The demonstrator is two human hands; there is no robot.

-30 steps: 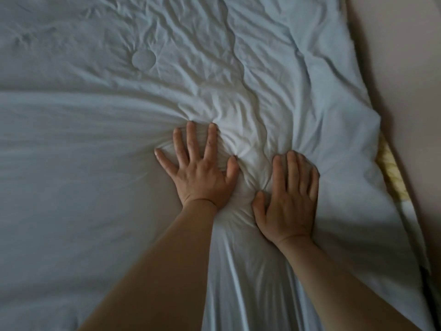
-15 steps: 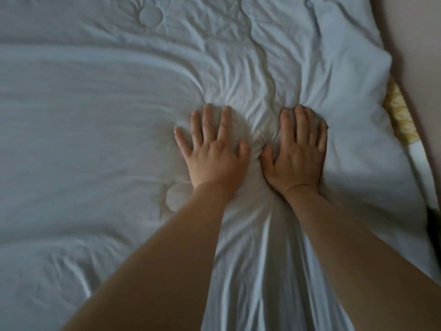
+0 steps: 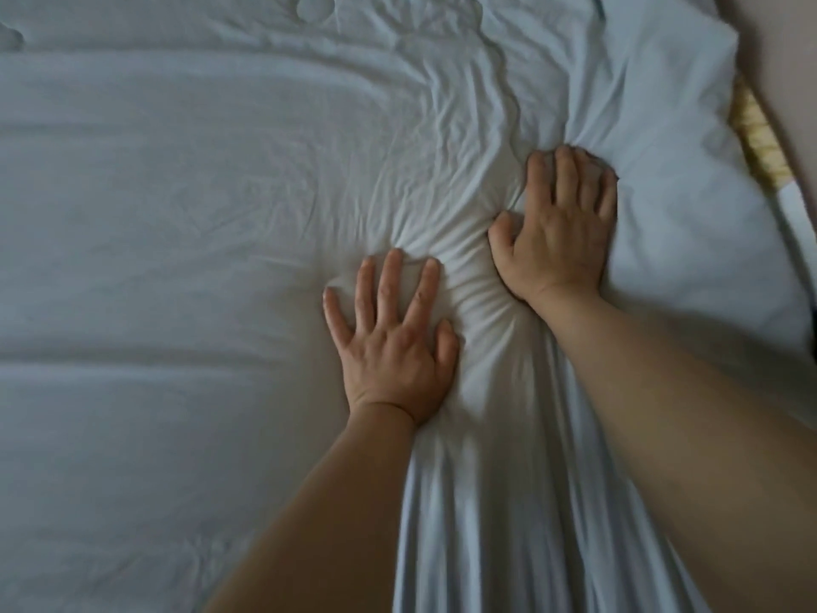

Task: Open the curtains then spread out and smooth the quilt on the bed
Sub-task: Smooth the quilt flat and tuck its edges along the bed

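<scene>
Pale blue-white fabric, the quilt (image 3: 177, 223) covers the bed across the whole view. At 6 o'clock long folds run up between the forearms. The left hand (image 3: 393, 347) lies flat on it near centre, fingers straight and spread. Just beside it, at 1 o'clock, the right hand (image 3: 558, 234) presses down, fingers straight and together, tips sunk in a fold. Creases bunch between them and fan toward 12. A round stitched dimple (image 3: 314, 6) sits at 12; a yellow cloth (image 3: 758, 143) peeks out at 2.
</scene>
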